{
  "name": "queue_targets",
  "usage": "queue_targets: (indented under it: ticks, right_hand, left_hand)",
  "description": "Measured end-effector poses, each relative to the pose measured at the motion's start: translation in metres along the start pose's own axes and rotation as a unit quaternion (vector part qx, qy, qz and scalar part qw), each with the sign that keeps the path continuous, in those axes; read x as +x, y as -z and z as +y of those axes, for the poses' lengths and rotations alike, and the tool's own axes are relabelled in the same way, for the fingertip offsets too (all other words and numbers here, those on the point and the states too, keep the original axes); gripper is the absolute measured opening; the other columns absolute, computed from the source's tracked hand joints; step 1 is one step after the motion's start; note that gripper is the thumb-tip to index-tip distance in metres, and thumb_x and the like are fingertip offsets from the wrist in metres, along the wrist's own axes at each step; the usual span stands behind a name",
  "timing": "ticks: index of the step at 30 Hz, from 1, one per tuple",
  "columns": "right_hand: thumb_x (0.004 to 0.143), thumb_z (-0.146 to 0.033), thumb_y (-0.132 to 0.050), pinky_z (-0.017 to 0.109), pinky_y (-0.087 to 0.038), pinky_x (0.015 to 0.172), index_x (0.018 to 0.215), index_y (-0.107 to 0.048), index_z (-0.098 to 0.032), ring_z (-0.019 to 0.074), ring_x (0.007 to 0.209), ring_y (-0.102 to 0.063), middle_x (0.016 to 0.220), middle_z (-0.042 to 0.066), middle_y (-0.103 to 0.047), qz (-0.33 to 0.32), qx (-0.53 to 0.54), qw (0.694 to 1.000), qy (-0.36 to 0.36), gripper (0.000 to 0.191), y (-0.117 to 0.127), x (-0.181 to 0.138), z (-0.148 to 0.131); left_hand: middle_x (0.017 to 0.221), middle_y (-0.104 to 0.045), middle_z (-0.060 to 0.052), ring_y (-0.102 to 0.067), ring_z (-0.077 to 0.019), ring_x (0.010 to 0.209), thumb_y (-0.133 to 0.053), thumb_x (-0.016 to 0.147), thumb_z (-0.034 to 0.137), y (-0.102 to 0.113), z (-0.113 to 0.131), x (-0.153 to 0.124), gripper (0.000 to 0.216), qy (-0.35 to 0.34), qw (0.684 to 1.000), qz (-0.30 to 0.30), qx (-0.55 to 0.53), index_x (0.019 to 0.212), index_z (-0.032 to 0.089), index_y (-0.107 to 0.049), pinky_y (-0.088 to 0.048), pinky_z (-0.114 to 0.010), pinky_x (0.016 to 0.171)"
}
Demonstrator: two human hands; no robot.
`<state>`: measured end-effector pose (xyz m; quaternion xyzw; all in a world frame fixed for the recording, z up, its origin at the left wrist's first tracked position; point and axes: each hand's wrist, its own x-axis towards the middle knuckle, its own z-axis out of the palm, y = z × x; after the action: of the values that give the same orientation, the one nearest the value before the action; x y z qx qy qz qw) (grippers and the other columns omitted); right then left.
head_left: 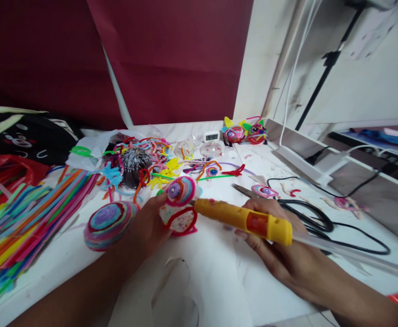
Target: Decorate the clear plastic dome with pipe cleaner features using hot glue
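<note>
My left hand (153,222) is closed around a small round craft piece (181,219), a clear speckled ball with a red pipe-cleaner loop and a coiled pipe-cleaner eye (182,190) in pink, orange and purple at its top. A yellow hot glue gun (233,215) is gripped in my right hand (280,240), with a glue stick (351,256) running out of its back. The gun's nozzle points left and meets or nearly meets the edge of the coiled eye. Left of my left hand lies a larger coiled pipe-cleaner dome (108,225).
Bundled pipe cleaners (31,218) fill the left side. Behind are a heap of pipe-cleaner pieces (154,154), a small digital clock (212,136) and finished colourful masks (244,131). Scissors (244,190), a black cable (358,231) and a power strip (301,163) lie right.
</note>
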<state>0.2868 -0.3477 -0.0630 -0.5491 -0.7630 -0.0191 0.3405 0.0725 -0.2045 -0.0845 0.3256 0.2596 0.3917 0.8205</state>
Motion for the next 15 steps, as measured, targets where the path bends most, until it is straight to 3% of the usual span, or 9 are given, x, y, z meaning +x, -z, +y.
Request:
queue_targets:
  ticks: [7, 15]
  right_hand:
    - [0.093, -0.022, -0.048, 0.032, -0.052, 0.073, 0.109, -0.049, -0.022, 0.0197, 0.086, -0.064, 0.104, 0.007, -0.062, 0.019, 0.011, 1.000, -0.016, 0.016, -0.0004, 0.0022, 0.0019]
    - [0.093, -0.026, -0.051, 0.036, -0.053, 0.081, 0.105, -0.058, -0.022, 0.0240, 0.096, -0.064, 0.106, 0.008, -0.063, 0.010, 0.035, 0.998, -0.050, 0.014, 0.0001, -0.0011, 0.0055]
  left_hand:
    - [0.077, -0.076, -0.006, -0.072, -0.0216, 0.066, -0.062, 0.079, 0.020, -0.0029, 0.0025, -0.0030, 0.013, 0.008, 1.000, 0.021, 0.007, 0.086, 0.014, -0.070, -0.062, -0.034, 0.068]
    - [0.075, -0.076, -0.005, -0.071, -0.0215, 0.063, -0.067, 0.076, 0.022, -0.0020, 0.0020, -0.0044, 0.013, 0.000, 1.000, -0.014, 0.005, 0.086, 0.015, -0.072, -0.062, -0.032, 0.064]
